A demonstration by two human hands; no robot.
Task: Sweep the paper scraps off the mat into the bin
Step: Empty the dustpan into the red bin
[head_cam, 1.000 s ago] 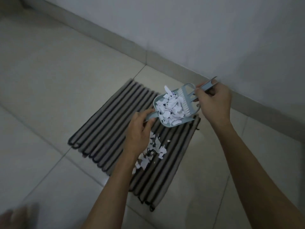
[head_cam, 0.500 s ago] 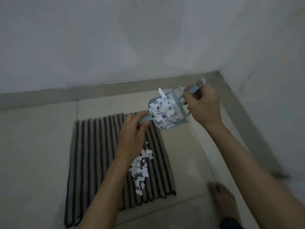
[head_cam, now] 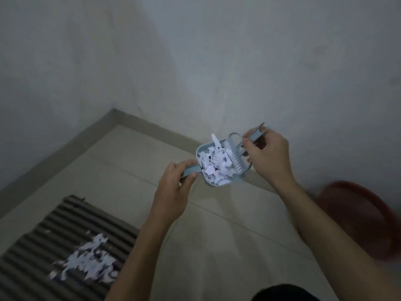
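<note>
Mid-frame, the left hand (head_cam: pixel 173 192) grips the scrap-filled dustpan (head_cam: pixel 217 168); the right hand (head_cam: pixel 268 157) grips the brush (head_cam: pixel 235 154) against it.

mat (head_cam: pixel 65 240): cut off by the left and bottom edges; blurred
scraps on mat (head_cam: pixel 89 266): smeared, single pieces hard to tell apart
red bin (head_cam: pixel 358 218): blurred, partly behind the right forearm, cut by the right edge
dustpan handle (head_cam: pixel 191 170): mostly hidden in the left hand (head_cam: pixel 173 192)
brush handle (head_cam: pixel 253 135): partly covered by the right hand (head_cam: pixel 269 157)
</note>
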